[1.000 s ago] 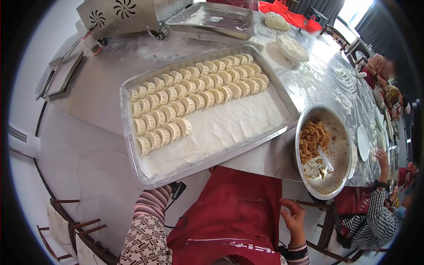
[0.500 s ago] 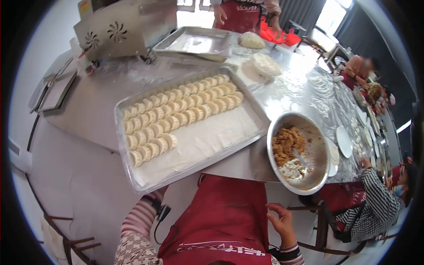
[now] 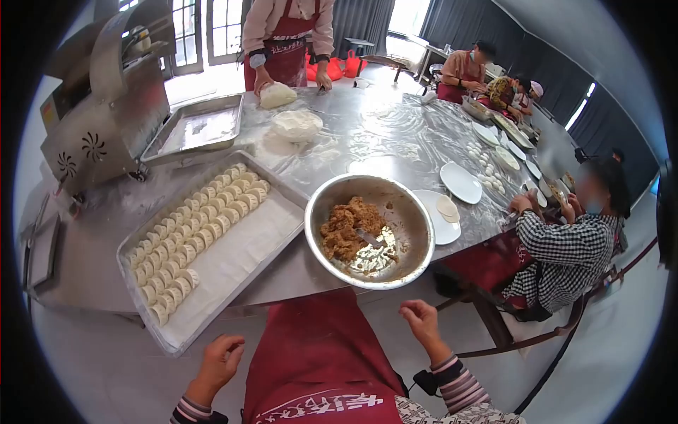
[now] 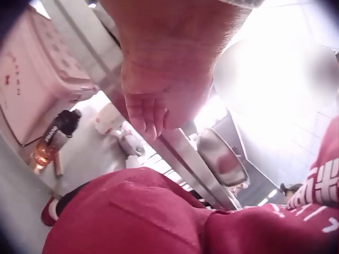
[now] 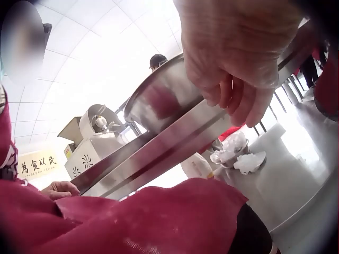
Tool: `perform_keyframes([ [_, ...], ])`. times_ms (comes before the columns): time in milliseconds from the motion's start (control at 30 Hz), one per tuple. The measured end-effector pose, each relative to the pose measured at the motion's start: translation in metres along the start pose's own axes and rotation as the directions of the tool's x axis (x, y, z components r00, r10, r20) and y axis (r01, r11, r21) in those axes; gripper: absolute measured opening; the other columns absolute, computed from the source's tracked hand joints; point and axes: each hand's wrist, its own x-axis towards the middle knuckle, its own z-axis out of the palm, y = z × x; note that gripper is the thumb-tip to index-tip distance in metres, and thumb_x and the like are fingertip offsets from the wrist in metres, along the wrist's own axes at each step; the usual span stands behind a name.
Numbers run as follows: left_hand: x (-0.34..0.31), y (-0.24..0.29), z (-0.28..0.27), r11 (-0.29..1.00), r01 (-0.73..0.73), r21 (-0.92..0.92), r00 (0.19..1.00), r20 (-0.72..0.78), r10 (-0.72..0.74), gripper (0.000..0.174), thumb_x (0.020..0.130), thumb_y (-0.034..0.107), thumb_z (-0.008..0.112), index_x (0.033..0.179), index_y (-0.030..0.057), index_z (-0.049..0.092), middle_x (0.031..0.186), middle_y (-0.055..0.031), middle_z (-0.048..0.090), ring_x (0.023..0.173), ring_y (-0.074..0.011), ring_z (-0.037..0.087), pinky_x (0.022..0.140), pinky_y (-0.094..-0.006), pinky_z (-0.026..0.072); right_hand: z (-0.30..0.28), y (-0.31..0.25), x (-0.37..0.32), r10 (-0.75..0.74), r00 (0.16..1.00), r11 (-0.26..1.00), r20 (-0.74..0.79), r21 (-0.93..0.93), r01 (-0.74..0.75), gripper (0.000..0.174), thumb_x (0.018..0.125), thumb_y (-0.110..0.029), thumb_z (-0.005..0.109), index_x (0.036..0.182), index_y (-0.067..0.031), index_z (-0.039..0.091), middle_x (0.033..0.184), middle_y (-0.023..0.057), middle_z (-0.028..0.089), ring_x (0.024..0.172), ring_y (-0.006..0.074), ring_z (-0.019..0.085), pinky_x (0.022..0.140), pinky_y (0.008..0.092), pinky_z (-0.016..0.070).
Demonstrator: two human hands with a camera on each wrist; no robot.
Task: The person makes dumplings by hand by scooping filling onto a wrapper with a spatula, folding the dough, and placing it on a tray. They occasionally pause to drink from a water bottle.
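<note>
In the head view my left hand hangs in front of the tray's near edge, its fingers loosely bent around nothing. My right hand is likewise without a load, below the table edge and just right of the bowl. The metal tray, lined with white paper, carries rows of crimped dumplings along its far left side. To its right, close against the corner, sits a steel bowl of brown filling with a spoon stuck in it. The left wrist view shows that hand's fingers hanging down.
White plates stand right of the bowl, one bearing round wrappers. Floured dough lies farther back, near an unfilled tray and a steel machine. A person in checked sleeves sits at the right; another handles dough opposite.
The head view has swung right, so tray and bowl appear farther left. My left hand, earlier mostly hidden at the tray's near edge, has come away from it into sight. The right hand stays unloaded.
</note>
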Motion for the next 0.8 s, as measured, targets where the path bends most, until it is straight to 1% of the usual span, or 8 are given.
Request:
perform_keyframes([
  [200,0.058,0.052,0.027,0.882,-0.402,0.245,0.914,0.047,0.404,0.023,0.076,-0.001,0.067,0.098,0.0041,0.063,0.092,-0.0154,0.064,0.078,-0.0329,0.065,0.065,-0.0379,0.0542,-0.015,-0.023,0.037,-0.12,0.967,0.992,-0.226,-0.077,0.105,0.012,0.082,-0.007,0.067,0.091,0.0006,0.066,0.08,0.0067,0.067,0.072,0.0118,0.064,0.066,0.0254,0.0508],
  [300,0.066,0.06,0.042,0.875,-0.445,0.192,0.895,0.089,0.436,0.024,0.075,-0.002,0.068,0.098,0.0051,0.063,0.092,-0.0145,0.064,0.078,-0.034,0.065,0.066,-0.038,0.0543,-0.033,-0.037,0.063,-0.234,0.907,0.971,-0.35,-0.121,0.204,0.012,0.081,-0.006,0.067,0.091,0.0002,0.066,0.081,0.0079,0.067,0.071,0.0121,0.063,0.065,0.0255,0.0501],
  [433,0.066,0.063,0.049,0.881,-0.451,0.142,0.891,0.137,0.434,0.024,0.076,-0.005,0.064,0.099,0.0015,0.062,0.09,-0.0154,0.064,0.081,-0.0313,0.065,0.068,-0.0366,0.0519,-0.075,-0.038,0.128,-0.369,0.782,0.909,-0.502,-0.37,0.192,0.02,0.079,-0.011,0.069,0.094,0.0009,0.064,0.084,0.0132,0.067,0.073,0.0228,0.065,0.068,0.0325,0.0514],
  [500,0.066,0.084,0.045,0.909,-0.408,0.079,0.912,0.088,0.402,0.008,0.086,0.004,0.06,0.093,-0.0003,0.06,0.086,-0.0174,0.061,0.08,-0.0319,0.061,0.069,-0.0378,0.0479,-0.097,-0.031,0.169,-0.477,0.718,0.845,-0.507,-0.489,0.216,0.024,0.079,-0.014,0.07,0.097,0.0011,0.062,0.086,0.0151,0.067,0.076,0.0275,0.065,0.071,0.0356,0.0517],
  [567,0.059,0.08,0.043,0.944,-0.313,0.1,0.944,0.139,0.298,0.016,0.086,-0.002,0.058,0.102,0.0007,0.061,0.095,-0.0171,0.063,0.088,-0.0328,0.063,0.077,-0.0368,0.0499,-0.113,-0.032,0.204,-0.222,0.818,0.876,-0.531,-0.477,-0.072,0.039,0.079,-0.025,0.071,0.103,0.0027,0.059,0.094,0.0203,0.066,0.088,0.0344,0.065,0.078,0.041,0.0505],
  [600,0.059,0.08,0.041,0.939,-0.326,0.107,0.94,0.147,0.309,0.016,0.086,-0.002,0.058,0.102,0.0007,0.061,0.095,-0.0171,0.063,0.088,-0.0328,0.063,0.077,-0.0368,0.0499,-0.12,-0.033,0.219,-0.218,0.811,0.881,-0.543,-0.466,-0.075,0.039,0.079,-0.025,0.071,0.103,0.0027,0.059,0.094,0.0203,0.066,0.088,0.0344,0.065,0.078,0.041,0.0505],
  [667,0.057,0.079,0.04,0.958,-0.259,0.122,0.959,0.146,0.241,0.014,0.087,0.0,0.058,0.1,0.0007,0.061,0.095,-0.0173,0.063,0.087,-0.033,0.062,0.077,-0.0367,0.0494,-0.13,-0.035,0.244,-0.006,0.895,0.754,-0.446,-0.59,-0.289,0.05,0.078,-0.033,0.071,0.107,0.0042,0.057,0.101,0.0241,0.065,0.096,0.0351,0.064,0.082,0.0421,0.0496],
  [800,0.059,0.074,0.043,0.972,-0.18,0.153,0.975,0.161,0.155,0.013,0.087,0.0,0.058,0.101,0.0008,0.061,0.095,-0.0172,0.063,0.088,-0.0328,0.062,0.078,-0.0363,0.0491,-0.129,-0.041,0.279,0.037,0.922,0.73,-0.385,-0.62,-0.287,0.055,0.078,-0.036,0.071,0.11,0.006,0.056,0.101,0.0264,0.065,0.098,0.036,0.064,0.083,0.0428,0.0499],
])
